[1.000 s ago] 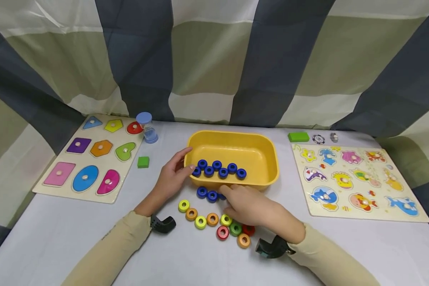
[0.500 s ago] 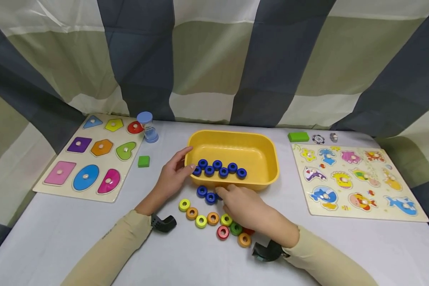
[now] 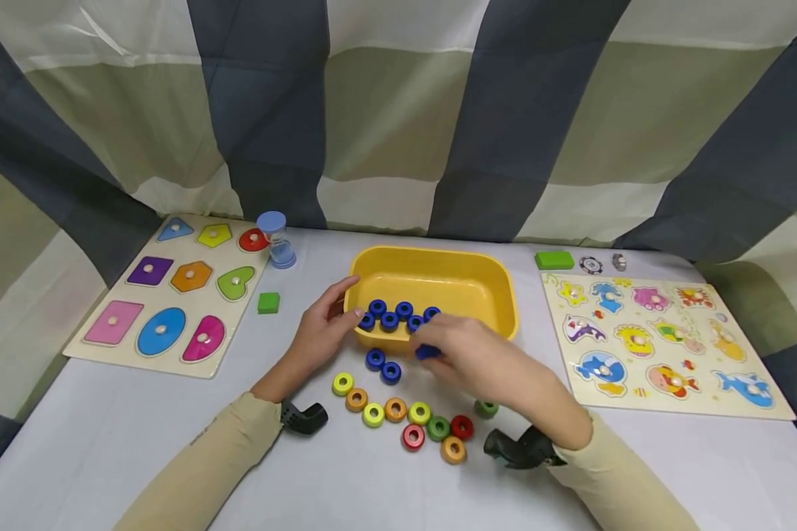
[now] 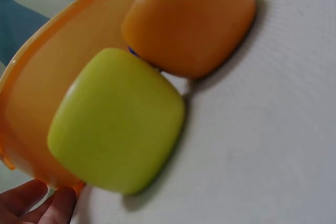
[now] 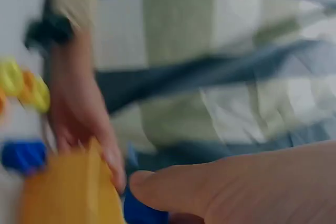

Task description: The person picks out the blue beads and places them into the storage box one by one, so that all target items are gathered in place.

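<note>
A yellow plastic tub (image 3: 451,284) stands mid-table, with several blue rings (image 3: 389,321) along its near side. My left hand (image 3: 318,332) holds the tub's left end, thumb at the near corner; its fingertips (image 4: 60,205) touch the tub in the left wrist view. Over the near rim, my right hand (image 3: 487,361) pinches a blue ring (image 3: 427,352) tilted on edge. That ring (image 5: 144,212) is partly hidden behind the thumb in the blurred right wrist view. Two blue rings (image 3: 383,366) lie on the table just before the tub.
Nearer lie yellow, orange, red and green rings (image 3: 395,409); one green ring (image 3: 486,409) sits under my right wrist. Knob puzzle boards flank the tub, shapes (image 3: 159,295) left, sea animals (image 3: 663,346) right. An hourglass (image 3: 277,240) and green blocks (image 3: 268,302) stand near them.
My right hand has picked up one of the blue rings before the tub and raised it to the near rim. The left hand stays at the tub's left end.
</note>
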A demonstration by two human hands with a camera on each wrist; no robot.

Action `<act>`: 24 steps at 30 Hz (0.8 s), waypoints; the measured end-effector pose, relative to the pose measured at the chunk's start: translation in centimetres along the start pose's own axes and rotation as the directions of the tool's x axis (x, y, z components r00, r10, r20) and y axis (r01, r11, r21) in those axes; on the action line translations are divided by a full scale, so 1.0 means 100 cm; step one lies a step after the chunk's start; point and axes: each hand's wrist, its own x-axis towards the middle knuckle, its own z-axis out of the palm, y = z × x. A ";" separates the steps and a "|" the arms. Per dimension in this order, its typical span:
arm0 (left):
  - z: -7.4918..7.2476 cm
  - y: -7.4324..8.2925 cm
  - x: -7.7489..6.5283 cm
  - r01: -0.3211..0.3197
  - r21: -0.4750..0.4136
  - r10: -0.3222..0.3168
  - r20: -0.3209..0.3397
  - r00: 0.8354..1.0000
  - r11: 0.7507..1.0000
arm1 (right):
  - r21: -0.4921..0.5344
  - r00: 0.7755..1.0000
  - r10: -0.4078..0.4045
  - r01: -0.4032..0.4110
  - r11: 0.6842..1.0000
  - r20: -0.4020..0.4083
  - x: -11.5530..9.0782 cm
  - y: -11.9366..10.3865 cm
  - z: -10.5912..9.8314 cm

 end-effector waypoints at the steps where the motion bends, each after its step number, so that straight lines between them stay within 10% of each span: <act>1: 0.000 0.000 0.000 0.000 0.003 0.000 0.000 1.000 1.000 | 0.001 0.999 0.024 -0.024 1.000 -0.043 0.002 0.006 -0.006; 5: -0.001 0.000 0.000 0.009 0.006 -0.009 -0.013 1.000 1.000 | 0.000 0.978 0.169 -0.171 0.985 -0.118 0.017 0.042 -0.014; 11: 0.001 -0.001 0.001 -0.002 0.004 0.002 0.002 1.000 1.000 | -0.048 0.954 0.299 -0.300 0.953 -0.021 0.028 0.085 0.002; 24: 0.002 0.000 0.000 -0.004 0.003 0.004 -0.001 1.000 1.000 | -0.083 0.944 0.317 -0.310 0.947 0.090 0.029 0.095 0.011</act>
